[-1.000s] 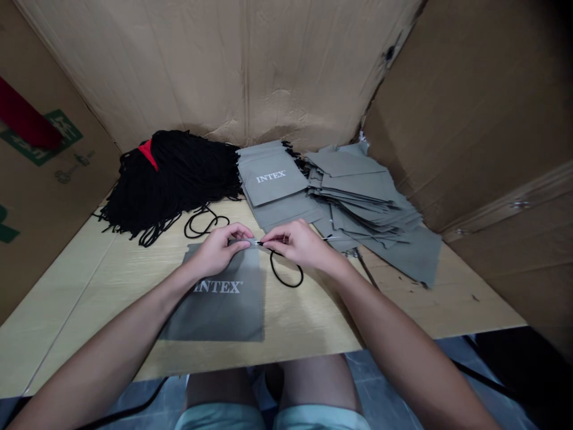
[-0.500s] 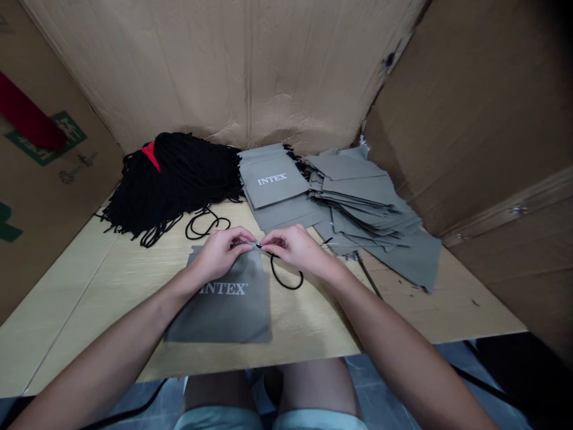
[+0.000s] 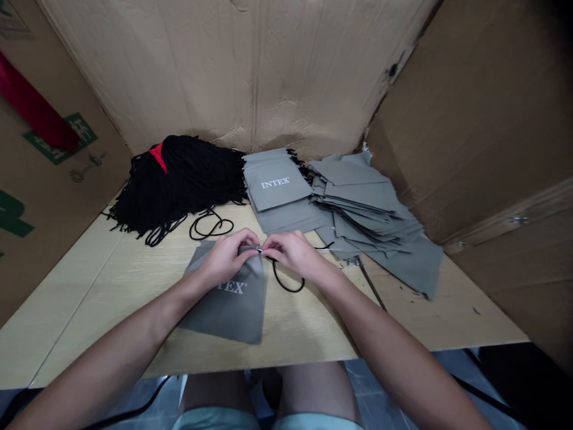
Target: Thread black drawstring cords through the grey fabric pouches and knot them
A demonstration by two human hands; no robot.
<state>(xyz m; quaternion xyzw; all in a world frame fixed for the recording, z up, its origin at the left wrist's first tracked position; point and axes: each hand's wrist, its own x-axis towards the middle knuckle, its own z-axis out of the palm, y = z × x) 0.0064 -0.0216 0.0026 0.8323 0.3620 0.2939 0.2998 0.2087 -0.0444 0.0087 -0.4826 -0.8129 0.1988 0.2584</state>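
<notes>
A flat grey drawstring bag (image 3: 228, 316) with white INTEX lettering lies on the table in front of me. My left hand (image 3: 233, 254) pinches its upper edge near the right corner and covers part of the lettering. Fingertip to fingertip with it, my right hand (image 3: 286, 251) is closed on a black cord (image 3: 289, 291), which hangs in a loop below the fingers. A short end of cord shows past the right wrist, beside a thin pale rod (image 3: 329, 248). The exact contact between cord and bag edge is hidden by my fingers.
A heap of black cords (image 3: 183, 185) with a red band lies at the back left, one loose cord (image 3: 210, 227) curled before it. Stacked INTEX bags (image 3: 277, 194) and a spread pile of grey bags (image 3: 371, 203) are at the back right. Cardboard walls (image 3: 188, 71) enclose the table (image 3: 313, 334).
The bag has turned slightly and bunched under my left hand, its lower left corner shifting right. Both hands stay pinched together at its top corner. The whole view has shifted a little.
</notes>
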